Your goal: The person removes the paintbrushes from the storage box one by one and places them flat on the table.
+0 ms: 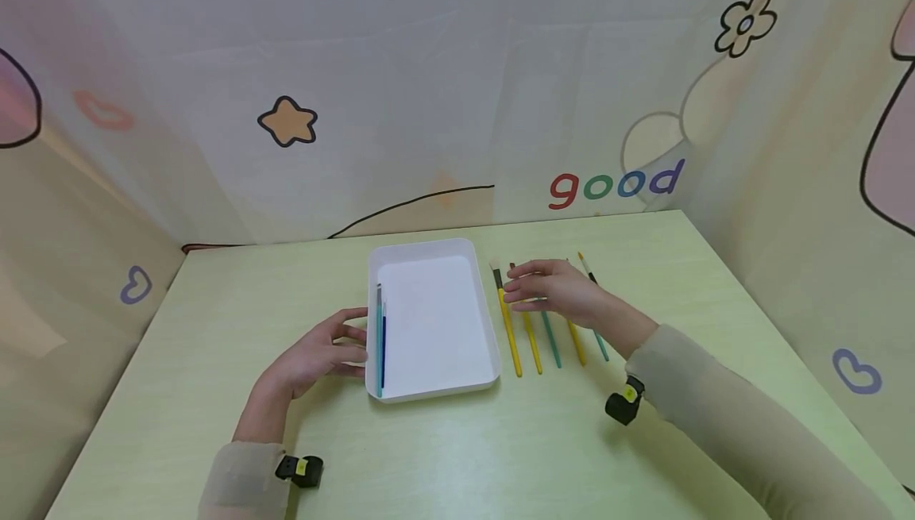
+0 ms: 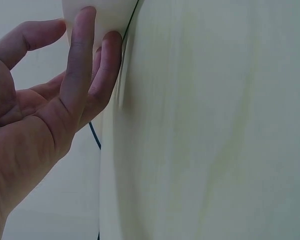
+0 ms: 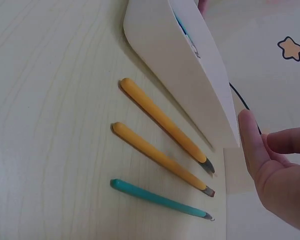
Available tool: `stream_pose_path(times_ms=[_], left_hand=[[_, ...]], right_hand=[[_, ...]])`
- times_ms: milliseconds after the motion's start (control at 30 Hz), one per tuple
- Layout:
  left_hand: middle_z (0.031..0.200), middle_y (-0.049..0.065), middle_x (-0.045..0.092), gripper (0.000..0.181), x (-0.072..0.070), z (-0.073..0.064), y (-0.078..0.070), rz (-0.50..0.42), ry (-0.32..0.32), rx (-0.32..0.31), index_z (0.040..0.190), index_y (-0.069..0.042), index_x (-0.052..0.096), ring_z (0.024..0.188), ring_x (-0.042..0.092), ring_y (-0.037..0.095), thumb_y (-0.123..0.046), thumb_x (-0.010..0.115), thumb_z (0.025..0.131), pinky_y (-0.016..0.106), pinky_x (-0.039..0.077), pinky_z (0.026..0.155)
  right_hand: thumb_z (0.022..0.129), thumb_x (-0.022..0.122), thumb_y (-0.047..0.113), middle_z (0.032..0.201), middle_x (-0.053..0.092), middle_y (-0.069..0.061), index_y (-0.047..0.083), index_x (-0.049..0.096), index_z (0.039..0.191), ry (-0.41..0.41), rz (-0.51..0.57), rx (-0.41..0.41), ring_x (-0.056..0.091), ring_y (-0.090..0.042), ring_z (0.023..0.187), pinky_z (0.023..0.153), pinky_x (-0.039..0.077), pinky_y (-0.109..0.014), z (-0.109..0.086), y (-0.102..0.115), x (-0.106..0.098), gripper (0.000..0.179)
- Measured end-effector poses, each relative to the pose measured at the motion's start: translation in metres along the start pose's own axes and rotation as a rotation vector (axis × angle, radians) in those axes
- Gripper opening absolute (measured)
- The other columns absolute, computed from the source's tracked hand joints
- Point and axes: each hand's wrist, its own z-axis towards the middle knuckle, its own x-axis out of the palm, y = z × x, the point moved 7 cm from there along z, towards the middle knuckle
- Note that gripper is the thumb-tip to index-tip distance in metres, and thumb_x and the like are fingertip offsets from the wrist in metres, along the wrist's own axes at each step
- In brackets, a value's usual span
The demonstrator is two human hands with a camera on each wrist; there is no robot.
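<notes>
A white rectangular tray point(image 1: 439, 313) lies on the table, with a teal paintbrush point(image 1: 379, 345) and a dark blue paintbrush point(image 1: 384, 349) side by side along its left inner wall. My left hand point(image 1: 314, 357) is at the tray's left side; its loosely bent fingertips point(image 2: 84, 30) touch the outer wall. Over the brushes to the right of the tray hovers my right hand point(image 1: 561, 290), holding nothing. Beneath and around it lie a yellow paintbrush point(image 1: 509, 329), a second yellow one point(image 1: 532, 341), a teal one point(image 1: 552, 341) and others, partly hidden by the hand.
The pale wooden table point(image 1: 429, 456) ends at a patterned cloth backdrop point(image 1: 429, 107), which also rises at both sides. At the far right of the brush row are another yellow brush point(image 1: 576, 343) and another teal-handled brush point(image 1: 600, 344).
</notes>
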Motion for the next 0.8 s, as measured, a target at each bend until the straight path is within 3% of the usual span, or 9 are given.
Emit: stream_pose_path(times_ms=[333,800], left_hand=[[0.131,0.025,0.05,0.074,-0.001,0.001,0.003,0.013,-0.018,-0.009,0.157,-0.007,0.033,0.103,0.064,0.034,-0.002,0.068,0.092,0.044,0.061,0.087],[0.132,0.027,0.048,0.077,0.003,-0.001,-0.004,0.0,0.002,0.012,0.158,-0.003,0.029,0.103,0.064,0.033,-0.003,0.068,0.092,0.044,0.061,0.086]], right_hand=[[0.105,0.056,0.006,0.13,0.062,-0.027,-0.012,0.044,0.143,0.078,0.033,0.014,0.065,-0.034,0.117,0.102,0.051,-0.045,0.008,0.014,0.036,0.044],[0.105,0.053,0.003,0.131,0.063,-0.027,-0.013,0.045,0.143,0.136,0.104,0.065,0.065,-0.036,0.118,0.096,0.056,-0.039,0.033,0.003,0.08,0.042]])
